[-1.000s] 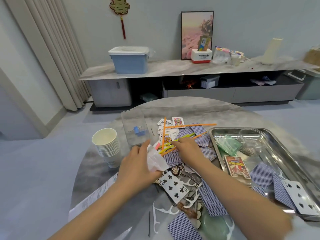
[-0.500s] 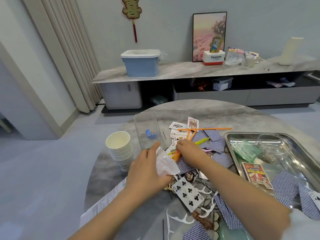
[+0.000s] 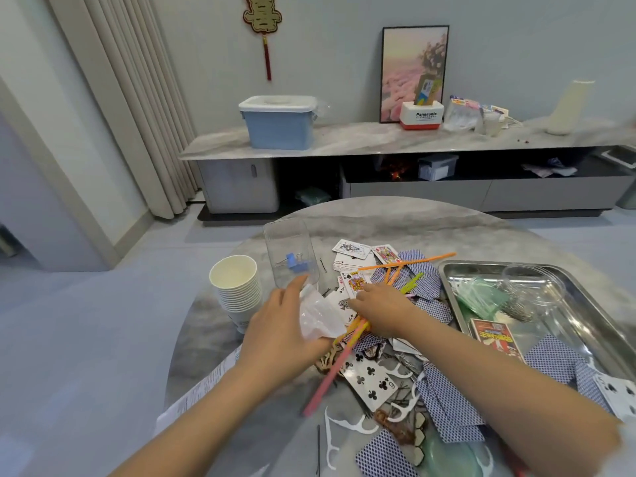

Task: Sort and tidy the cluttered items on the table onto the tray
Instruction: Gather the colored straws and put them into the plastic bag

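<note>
Both hands are over the middle of the clutter, and I work outward from them. My right hand (image 3: pixel 382 309) lies knuckles-up on the pile with its fingers curled around a bundle of coloured sticks (image 3: pixel 344 349), pink and orange ends trailing toward me from under the palm. My left hand (image 3: pixel 285 330) pinches a crumpled clear plastic bag (image 3: pixel 318 316) between thumb and fingers, just left of the right hand and nearly touching it.

Under and around them, playing cards (image 3: pixel 370 378) lie scattered face up and face down, with white floss picks (image 3: pixel 347 425) and dark hairpins mixed in on the near side. More sticks (image 3: pixel 409 265), orange and green, cross the cards just beyond my right hand. On the far left stands a stack of paper cups (image 3: pixel 237 287), and beside it a clear plastic box (image 3: pixel 290 253) with a blue binder clip inside. The metal tray (image 3: pixel 585 335) sits to the right, already holding a card box, some cards and clear containers.

My worry is the bundle: the sticks fan out unevenly, so I judge that a lift could let one slide free or drag loose cards and picks off the desk (image 3: pixel 378 218) edge nearest me. The bag in my left hand also blocks part of my view of the grip, so I cannot tell how many sticks are actually caught.
</note>
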Tool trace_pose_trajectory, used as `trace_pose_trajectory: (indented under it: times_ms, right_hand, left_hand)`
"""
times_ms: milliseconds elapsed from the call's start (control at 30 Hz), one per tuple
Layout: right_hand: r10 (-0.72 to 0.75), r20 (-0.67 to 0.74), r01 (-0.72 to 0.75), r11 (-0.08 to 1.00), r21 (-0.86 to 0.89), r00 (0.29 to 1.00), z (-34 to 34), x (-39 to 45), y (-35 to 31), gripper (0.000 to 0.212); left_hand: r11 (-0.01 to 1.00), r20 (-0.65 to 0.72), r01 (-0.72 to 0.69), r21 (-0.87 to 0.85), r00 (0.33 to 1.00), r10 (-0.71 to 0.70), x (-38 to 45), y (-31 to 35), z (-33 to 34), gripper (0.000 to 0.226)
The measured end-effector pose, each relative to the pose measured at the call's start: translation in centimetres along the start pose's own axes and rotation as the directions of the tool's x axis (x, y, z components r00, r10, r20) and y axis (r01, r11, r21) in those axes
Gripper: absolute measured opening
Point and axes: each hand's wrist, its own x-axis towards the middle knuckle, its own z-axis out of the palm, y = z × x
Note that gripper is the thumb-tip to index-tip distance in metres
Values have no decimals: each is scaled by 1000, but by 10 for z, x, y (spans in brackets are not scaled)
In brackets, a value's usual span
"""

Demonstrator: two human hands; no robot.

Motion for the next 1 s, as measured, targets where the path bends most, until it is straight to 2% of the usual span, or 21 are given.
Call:
trace_pose_trajectory:
  times_ms: [167,233,333,433,500,600,667,700,733,800,833,900,933,1000]
  right_hand:
    - [-18,-54,19,1000,15,998,-19,-32,3,23]
    - [-34,-180,38,999,16,983,-30,-51,2,18]
    - [-77,-399,105,993,49,914,-43,-77,-4,27]
    - [-63,-513,132,986,99,856,-54,-101,-9,27]
    - [-7,-603,123,981,151,798,-58,-116,-10,19]
    - [197,-699,31,954,299,687,-66,-139,-11,40]
    - [312,-700,-20,920,392,643,-72,-149,-12,22]
    - [397,-672,-61,883,465,625,-76,-155,-12,10]
    - [510,-591,-118,810,574,625,-80,-159,-11,12]
    - [694,-318,-232,576,784,646,-86,-170,-11,21]
    - [736,-194,-239,439,866,648,-88,-173,-10,26]
    - [797,-57,-165,194,967,602,-97,-181,-12,29]
    - [826,-20,-131,114,985,564,-103,-183,-14,31]
    - [878,24,-95,25,995,478,-114,-189,-15,36]
  left_hand:
    - [998,-11,21,-52,1000,-21,-6,-2,-12,96]
    - [998,-15,22,-53,1000,-23,-9,-1,-15,96]
    - [998,-14,27,-59,1000,-27,-14,0,-19,95]
    - [995,-31,48,-87,998,-51,-15,1,-25,96]
    - [990,-50,58,-129,997,-65,-17,3,-30,95]
    - [988,-55,55,-142,996,-64,-23,11,-34,95]
    - [991,-42,40,-131,998,-46,-27,17,-33,95]
    - [992,-32,32,-125,999,-36,-29,22,-33,95]
    - [992,-20,28,-124,999,-30,-31,27,-32,95]
    - [990,-21,8,-139,1000,-11,-33,38,-29,93]
    - [989,-26,-5,-149,1000,1,-34,42,-27,92]
    - [987,-30,-29,-161,999,25,-36,54,-23,93]
    - [986,-29,-32,-164,999,28,-37,57,-21,95]
    - [984,-27,-38,-172,999,34,-40,65,-15,98]
